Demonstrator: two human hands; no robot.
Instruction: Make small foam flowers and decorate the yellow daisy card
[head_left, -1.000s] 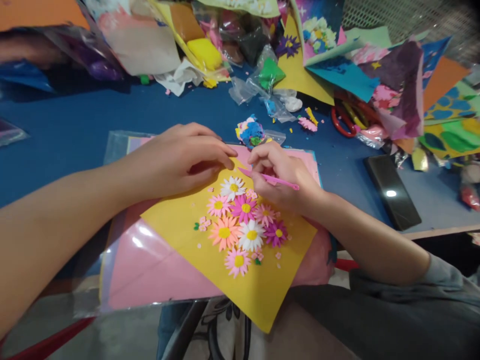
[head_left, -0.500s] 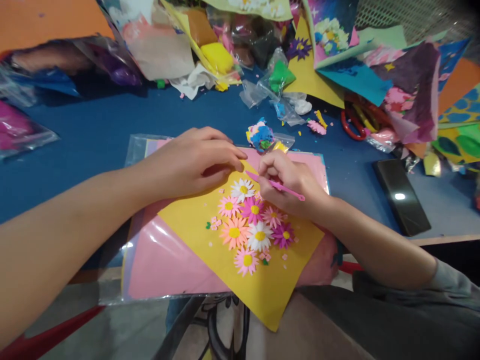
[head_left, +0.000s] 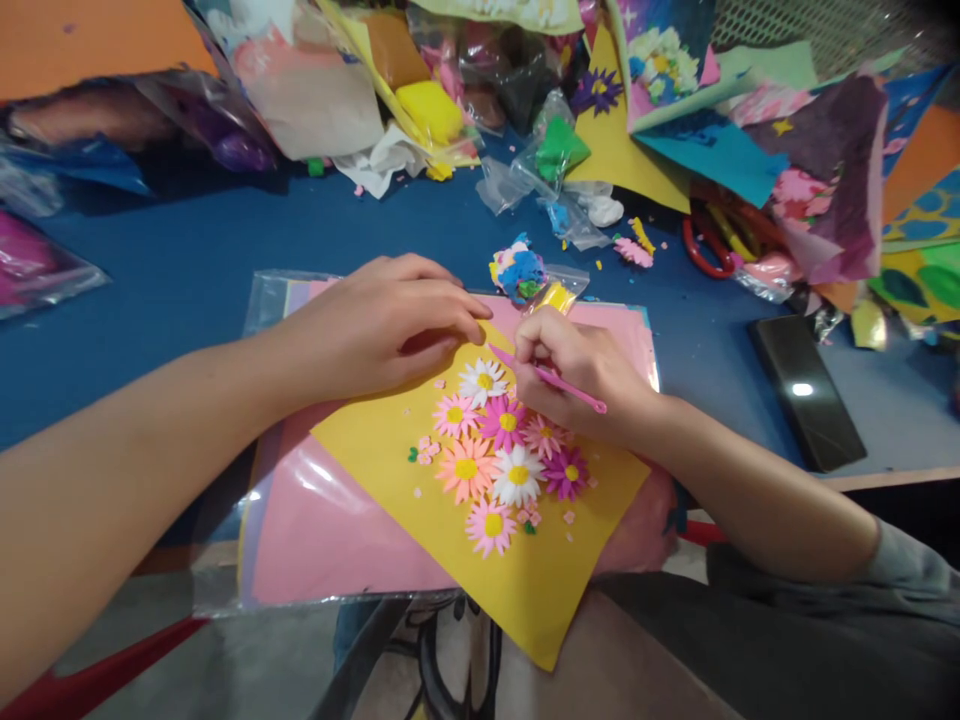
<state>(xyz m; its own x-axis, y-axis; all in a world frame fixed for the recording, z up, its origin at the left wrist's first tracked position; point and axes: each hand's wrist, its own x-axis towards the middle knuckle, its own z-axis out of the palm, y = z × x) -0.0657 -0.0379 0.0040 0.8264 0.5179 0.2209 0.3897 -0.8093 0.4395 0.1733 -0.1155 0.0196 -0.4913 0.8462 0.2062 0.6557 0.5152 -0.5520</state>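
Observation:
My left hand (head_left: 401, 315) lies with its fingers spread and bent over the upper left edge of a yellow sheet (head_left: 390, 440), holding nothing. In my right hand (head_left: 574, 365) is a thin pink tool (head_left: 559, 381), gripped by curled fingers, its pointed tip toward the upper left. That tip hovers near the sheet's top corner, above a white clay flower (head_left: 482, 382). Several pink, orange, purple and white flowers with yellow centres cluster on the sheet, among tiny pink blossoms (head_left: 428, 450) and green leaves. Under the sheet is a pink folder in clear plastic (head_left: 337, 540).
Beyond the folder sit a multicoloured clay lump (head_left: 519, 270) and a small bag with yellow clay (head_left: 556, 296). A black phone (head_left: 806, 392) and red-handled scissors (head_left: 705, 250) are at the right. Bags, papers and clay scraps line the back of the blue table (head_left: 180, 260).
The view has shifted slightly. Both hands keep nearly the same places, and my right hand's fingers and the pink tool have moved only a little.

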